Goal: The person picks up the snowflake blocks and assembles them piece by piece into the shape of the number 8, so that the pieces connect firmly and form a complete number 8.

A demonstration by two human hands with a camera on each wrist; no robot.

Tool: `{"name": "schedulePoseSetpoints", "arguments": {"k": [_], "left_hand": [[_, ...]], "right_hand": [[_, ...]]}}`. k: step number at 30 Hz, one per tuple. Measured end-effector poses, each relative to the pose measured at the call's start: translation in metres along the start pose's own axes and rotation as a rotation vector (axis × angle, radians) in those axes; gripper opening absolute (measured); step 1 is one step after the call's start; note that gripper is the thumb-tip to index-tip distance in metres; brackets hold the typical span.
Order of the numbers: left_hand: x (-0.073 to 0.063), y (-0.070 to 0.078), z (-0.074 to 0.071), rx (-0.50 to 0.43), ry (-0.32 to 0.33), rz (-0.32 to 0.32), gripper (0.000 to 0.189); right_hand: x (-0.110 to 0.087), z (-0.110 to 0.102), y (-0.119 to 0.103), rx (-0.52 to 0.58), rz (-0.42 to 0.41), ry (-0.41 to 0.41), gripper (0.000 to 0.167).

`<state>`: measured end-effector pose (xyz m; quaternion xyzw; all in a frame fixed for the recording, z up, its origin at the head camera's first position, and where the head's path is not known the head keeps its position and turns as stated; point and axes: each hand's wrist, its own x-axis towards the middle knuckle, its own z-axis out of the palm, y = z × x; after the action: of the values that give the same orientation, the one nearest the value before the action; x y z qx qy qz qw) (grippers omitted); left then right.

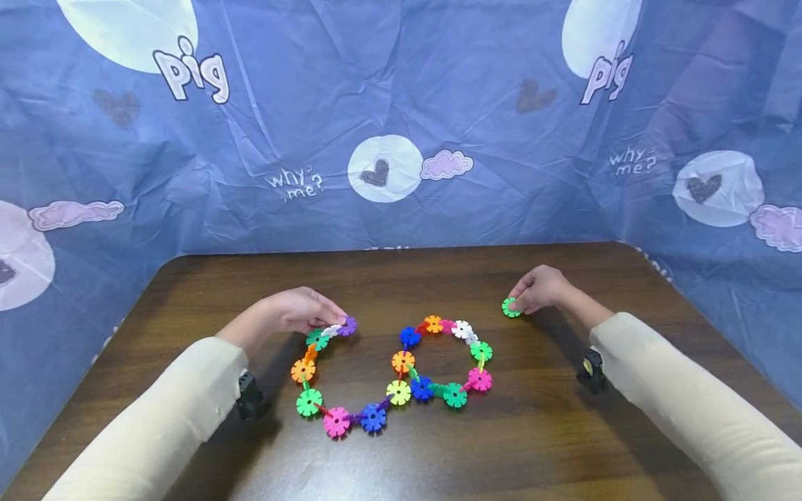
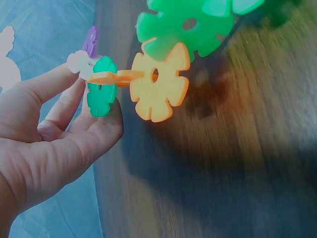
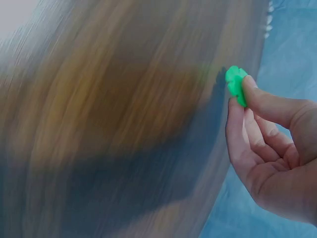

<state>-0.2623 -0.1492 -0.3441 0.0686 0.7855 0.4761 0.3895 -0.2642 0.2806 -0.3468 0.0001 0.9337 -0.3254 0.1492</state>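
Observation:
A chain of notched, flower-shaped plastic discs [image 1: 337,422] in many colours lies on the table, closed into a ring on its right and open-curved on its left. My left hand [image 1: 305,311] holds the chain's left end, where a purple disc [image 1: 347,325], a white disc [image 2: 79,63] and a teal disc [image 2: 101,89] are joined. In the left wrist view an orange disc [image 2: 161,87] hangs off the teal one, beyond the fingers. Apart from the chain, over the table's right side, my right hand [image 1: 541,288] pinches a single green disc [image 3: 236,85] between thumb and fingertips.
The brown wooden table [image 1: 545,431] has rounded far corners. A blue printed cloth [image 1: 489,83] hangs behind it and along both sides. The chain's ring part, with a pink disc [image 1: 480,379] at its right, lies between the two hands.

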Motion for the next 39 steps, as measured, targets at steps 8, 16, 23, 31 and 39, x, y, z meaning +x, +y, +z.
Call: {"name": "schedulePoseSetpoints", "arguments": {"k": [8, 16, 23, 31, 39], "left_hand": [[-0.006, -0.006, -0.005, 0.004, 0.031, -0.018, 0.029], [-0.005, -0.007, -0.006, -0.011, 0.04, -0.018, 0.031], [-0.007, -0.001, -0.003, 0.004, 0.045, -0.016, 0.033], [-0.005, 0.001, -0.001, -0.008, 0.048, -0.007, 0.034], [0.0, 0.002, 0.0, -0.079, -0.002, 0.038, 0.021]], "right_hand": [[-0.002, 0.028, -0.042, 0.189, -0.029, -0.043, 0.028], [-0.005, 0.058, -0.09, 0.202, -0.079, -0.06, 0.023], [-0.014, 0.092, -0.133, 0.203, -0.116, -0.072, 0.018], [-0.021, 0.125, -0.162, 0.184, -0.199, -0.024, 0.012], [-0.023, 0.139, -0.173, 0.026, -0.351, 0.084, 0.011]]}}
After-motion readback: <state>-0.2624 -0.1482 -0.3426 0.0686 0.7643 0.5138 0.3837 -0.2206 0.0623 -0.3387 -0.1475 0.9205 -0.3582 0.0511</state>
